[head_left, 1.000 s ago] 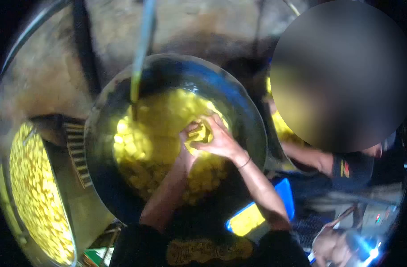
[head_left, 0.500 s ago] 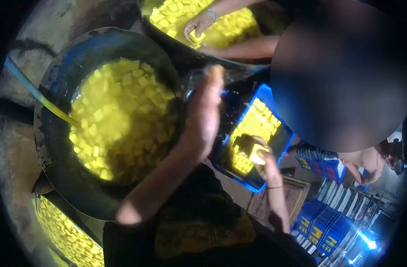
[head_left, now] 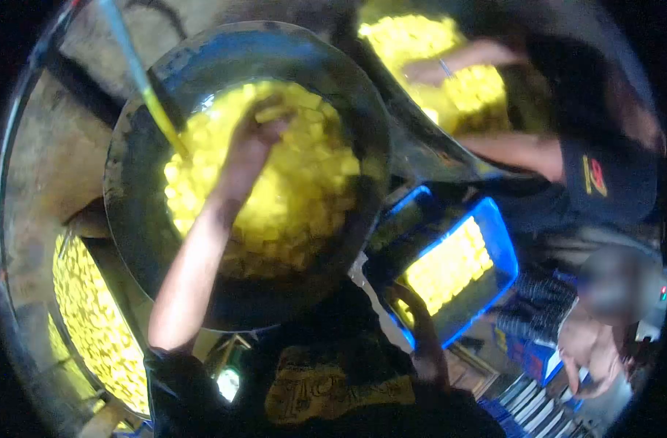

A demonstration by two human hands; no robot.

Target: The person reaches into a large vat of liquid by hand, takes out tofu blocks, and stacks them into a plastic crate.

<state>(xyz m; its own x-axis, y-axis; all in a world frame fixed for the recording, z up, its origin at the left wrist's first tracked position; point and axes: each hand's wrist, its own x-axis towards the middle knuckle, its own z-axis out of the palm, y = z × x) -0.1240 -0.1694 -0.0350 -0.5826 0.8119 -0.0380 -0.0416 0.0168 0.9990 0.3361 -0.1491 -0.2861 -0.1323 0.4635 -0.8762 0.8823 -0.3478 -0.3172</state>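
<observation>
Over a large dark wok (head_left: pixel 136 255) full of yellow blocks in yellow liquid (head_left: pixel 304 175), my left hand (head_left: pixel 259 131) has its fingers bent around a yellow block (head_left: pixel 273 114). My right hand (head_left: pixel 414 303) is in shadow at the near left edge of a blue crate (head_left: pixel 505 244), beside rows of yellow blocks (head_left: pixel 450 266). Whether anything lies between its fingers is too dark to make out. A stick (head_left: pixel 145 87), blue above and yellow below, slants into the wok on its left side.
At the upper right a co-worker's arms (head_left: pixel 487 58) reach over another vessel of yellow blocks (head_left: pixel 414 36). A big round container (head_left: pixel 100 321) of yellow pieces stands at the lower left. Another person (head_left: pixel 592 350) is at the lower right, near stacked crates (head_left: pixel 527 358).
My left hand has swung from beside the crate back over the wok and is now closed on a block. My right hand no longer shows the block it held above the crate. The view has shifted.
</observation>
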